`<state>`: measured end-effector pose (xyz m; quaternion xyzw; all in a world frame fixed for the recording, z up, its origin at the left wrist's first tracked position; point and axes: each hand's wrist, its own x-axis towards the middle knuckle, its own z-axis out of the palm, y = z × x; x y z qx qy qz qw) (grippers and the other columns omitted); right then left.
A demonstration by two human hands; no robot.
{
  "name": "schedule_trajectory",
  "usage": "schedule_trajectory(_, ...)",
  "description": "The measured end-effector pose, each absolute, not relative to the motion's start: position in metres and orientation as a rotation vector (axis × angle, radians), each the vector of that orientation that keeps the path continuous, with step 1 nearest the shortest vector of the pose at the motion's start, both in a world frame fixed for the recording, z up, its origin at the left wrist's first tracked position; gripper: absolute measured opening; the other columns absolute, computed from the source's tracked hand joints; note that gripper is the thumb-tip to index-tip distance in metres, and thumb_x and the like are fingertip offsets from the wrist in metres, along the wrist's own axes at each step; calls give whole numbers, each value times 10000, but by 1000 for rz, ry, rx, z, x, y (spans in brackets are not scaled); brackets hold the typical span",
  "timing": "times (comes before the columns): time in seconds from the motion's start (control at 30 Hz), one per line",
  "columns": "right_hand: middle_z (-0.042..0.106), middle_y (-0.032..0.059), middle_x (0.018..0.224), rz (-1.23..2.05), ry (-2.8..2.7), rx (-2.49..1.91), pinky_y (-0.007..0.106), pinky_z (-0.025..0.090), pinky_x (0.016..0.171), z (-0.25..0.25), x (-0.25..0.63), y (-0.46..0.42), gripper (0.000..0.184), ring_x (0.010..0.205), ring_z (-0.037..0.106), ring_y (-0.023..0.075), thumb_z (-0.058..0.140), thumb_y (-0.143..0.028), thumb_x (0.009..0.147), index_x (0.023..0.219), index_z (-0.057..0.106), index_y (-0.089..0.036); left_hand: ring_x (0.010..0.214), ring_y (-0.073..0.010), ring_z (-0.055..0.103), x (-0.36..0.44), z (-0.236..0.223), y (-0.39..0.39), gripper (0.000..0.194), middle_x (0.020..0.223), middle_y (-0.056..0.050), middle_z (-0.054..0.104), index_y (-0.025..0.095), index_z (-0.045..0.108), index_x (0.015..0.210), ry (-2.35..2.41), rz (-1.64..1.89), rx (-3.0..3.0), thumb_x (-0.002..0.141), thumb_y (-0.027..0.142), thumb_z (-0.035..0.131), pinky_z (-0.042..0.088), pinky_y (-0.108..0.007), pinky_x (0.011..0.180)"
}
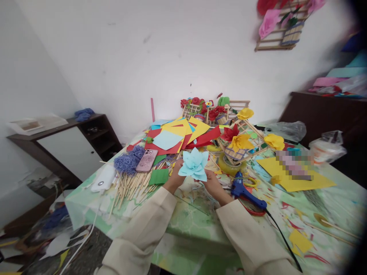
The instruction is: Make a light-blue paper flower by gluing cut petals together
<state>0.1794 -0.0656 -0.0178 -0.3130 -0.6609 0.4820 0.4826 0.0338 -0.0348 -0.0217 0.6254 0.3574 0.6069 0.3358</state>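
The blue paper flower [195, 165] sits between the left hand [174, 176] and right hand [215, 186]; each grip holds its own side, both equally near.

With the paper flower [194, 164] as the clock's centre and the wall [129, 57] at twelve, the left hand [175, 176] touches it at eight, the right hand [212, 182] between four and five. On the table [197, 229], paper sheets [169, 139] pile at eleven; flower-decked stick frames [218, 113] spread from twelve to two. At nine, a phone [146, 160] lies against yarn [129, 159], near wooden sticks [134, 187]. A glue gun [242, 191] lies at four, a cup [322, 151] at three.
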Motion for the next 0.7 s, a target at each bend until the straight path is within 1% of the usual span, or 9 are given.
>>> schedule_trajectory(0.13, 617, 10, 587, 1042, -1617, -802, 302, 456, 669, -20, 177, -64, 253, 654, 534, 166, 579, -389, 733, 581, 637, -195, 645, -210, 611, 34, -15, -40, 285, 594, -59, 636, 203, 633, 567, 851, 1555, 1651, 678, 464, 654, 512, -339, 578)
schedule_trajectory(0.27, 667, 27, 678, 926, -1602, -846, 338, 471, 730, -32, 173, -60, 169, 711, 571, 190, 565, -313, 727, 620, 643, -207, 694, -226, 627, 36, -7, -45, 213, 636, -73, 660, 208, 669, 603, 892, 1602, 1713, 692, 401, 655, 523, -365, 639)
schedule_trajectory(0.33, 680, 39, 718, 889, -1597, -867, 344, 474, 744, -37, 172, -58, 160, 729, 595, 192, 533, -277, 738, 655, 649, -205, 716, -219, 627, 37, -3, -46, 172, 673, -70, 673, 210, 684, 627, 890, 1625, 1782, 702, 361, 652, 522, -371, 685)
schedule_trajectory(0.4, 685, 52, 734, 861, -1597, -893, 350, 475, 749, -40, 171, -57, 162, 747, 611, 197, 513, -252, 744, 672, 648, -197, 695, -197, 620, 38, -1, -47, 144, 714, -63, 685, 203, 694, 645, 857, 1621, 1858, 714, 319, 644, 516, -359, 704)
schedule_trajectory(0.47, 689, 59, 735, 848, -1605, -919, 349, 479, 736, -40, 172, -57, 164, 741, 622, 199, 508, -245, 751, 692, 650, -189, 643, -169, 604, 40, -1, -47, 132, 726, -54, 691, 189, 696, 643, 862, 1599, 1910, 722, 275, 634, 509, -329, 681)
schedule_trajectory(0.57, 696, 50, 706, 874, -1639, -939, 318, 490, 662, -38, 172, -60, 199, 654, 632, 178, 495, -277, 792, 780, 669, -180, 609, -150, 592, 42, -3, -48, 117, 669, -35, 685, 170, 689, 621, 1009, 1612, 1902, 713, 219, 636, 487, -282, 634)
schedule_trajectory(0.63, 698, 51, 696, 889, -1641, -956, 300, 492, 622, -36, 171, -62, 242, 610, 635, 167, 475, -313, 824, 838, 669, -170, 618, -153, 598, 43, -5, -49, 104, 638, -25, 683, 164, 690, 628, 1124, 1630, 1882, 708, 217, 649, 475, -269, 630)
schedule_trajectory(0.7, 699, 61, 699, 891, -1613, -986, 294, 494, 602, -37, 169, -63, 283, 603, 643, 167, 449, -342, 845, 865, 661, -156, 649, -159, 615, 44, -7, -50, 124, 667, -26, 699, 171, 704, 676, 1201, 1628, 1889, 741, 249, 633, 470, -271, 645)
